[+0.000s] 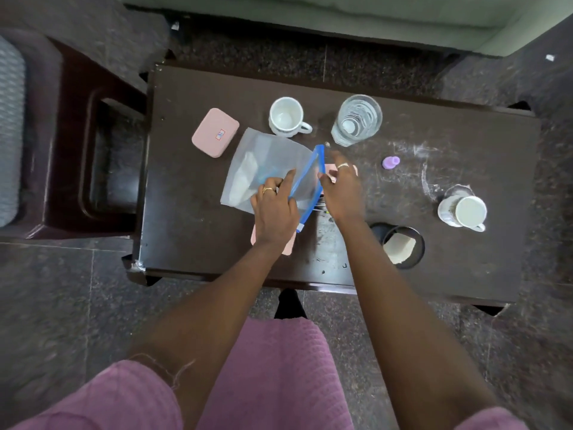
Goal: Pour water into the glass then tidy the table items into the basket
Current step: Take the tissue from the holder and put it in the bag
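both hands are working at a clear zip bag (266,169) with a blue seal strip, lying near the middle of the dark table (192,237). the left hand (274,209) is pinching the bag at its near side, thumb and fingers closed on the plastic beside the blue strip. the right hand (341,189) is gripping the open mouth of the bag at the strip's far end, fingers curled around the edge. something pale is sitting inside the bag, too blurred to name. a pink flat item (286,248) is lying under the left hand and wrist, toward the near edge of the table, mostly hidden.

the glass (356,119), holding water, is standing near the far edge, right of centre. a white mug (286,117) is standing upright just left of it, and a pink lidded box (215,132) is lying further left. a small purple cap (390,162) is sitting right of the hands. toward the right edge a second white mug (465,211) is lying tipped on its side. a dark round container (417,243) with something pale inside is standing near the near edge, close to the right forearm.
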A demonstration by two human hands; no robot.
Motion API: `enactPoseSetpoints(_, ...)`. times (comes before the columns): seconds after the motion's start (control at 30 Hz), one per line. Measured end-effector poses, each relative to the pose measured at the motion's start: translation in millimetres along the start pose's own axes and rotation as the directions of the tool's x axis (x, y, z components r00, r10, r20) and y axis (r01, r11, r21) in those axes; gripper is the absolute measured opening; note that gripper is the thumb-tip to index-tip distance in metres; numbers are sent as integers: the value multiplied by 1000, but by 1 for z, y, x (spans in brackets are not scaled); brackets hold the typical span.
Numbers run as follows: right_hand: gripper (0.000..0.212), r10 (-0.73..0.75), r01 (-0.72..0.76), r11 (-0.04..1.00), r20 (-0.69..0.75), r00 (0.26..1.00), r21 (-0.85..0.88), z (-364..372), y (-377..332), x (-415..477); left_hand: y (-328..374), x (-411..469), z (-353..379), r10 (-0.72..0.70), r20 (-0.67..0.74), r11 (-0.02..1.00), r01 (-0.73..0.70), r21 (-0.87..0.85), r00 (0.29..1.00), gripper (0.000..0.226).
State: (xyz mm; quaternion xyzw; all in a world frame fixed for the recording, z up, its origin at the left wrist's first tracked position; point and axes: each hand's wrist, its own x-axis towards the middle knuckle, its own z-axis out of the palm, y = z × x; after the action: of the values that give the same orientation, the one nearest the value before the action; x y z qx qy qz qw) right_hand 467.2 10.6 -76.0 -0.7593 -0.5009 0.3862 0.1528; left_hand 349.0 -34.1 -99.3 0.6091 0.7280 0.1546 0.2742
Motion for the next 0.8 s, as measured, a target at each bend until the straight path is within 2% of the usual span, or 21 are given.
enactPoseSetpoints(0.13,56,-141,145,989,74,987,-43,7,-23,15,-7,-1,-11,66,-35,995,-69,-68,997,52)
enactPoseSetpoints(0.27,30,-171,170,978,-2,985,-117,-1,-41,26,-15,-2,-19,53,-60,987,-61,-150,997,49)
enactPoseSetpoints(0.37,24,-128,122,989,-74,989,-79,-8,-51,32,-28,-6,-23,82,-36,972,-88,-217,996,54)
enactPoseSetpoints(0.53,16,-38,39,999,-111,993,-1,-24,-62,41,-55,-13,-27,235,60,955,-219,-203,970,91)
enactPoseSetpoints(0.6,17,49,-35,990,-102,994,139,-29,-65,40,-62,-15,-29,242,89,953,-219,-210,966,97)
enactPoseSetpoints(0.63,22,107,-87,967,-75,991,240,-32,-66,40,-64,-15,-29,231,79,954,-210,-213,970,91)
enactPoseSetpoints(0.7,29,169,-158,922,0,986,353,-37,-68,38,-63,-11,-31,219,-35,951,-222,-218,975,62)
enactPoseSetpoints(0.8,30,129,-129,967,12,992,222,-47,-70,40,-51,-2,-43,202,-321,927,-286,-241,925,42)
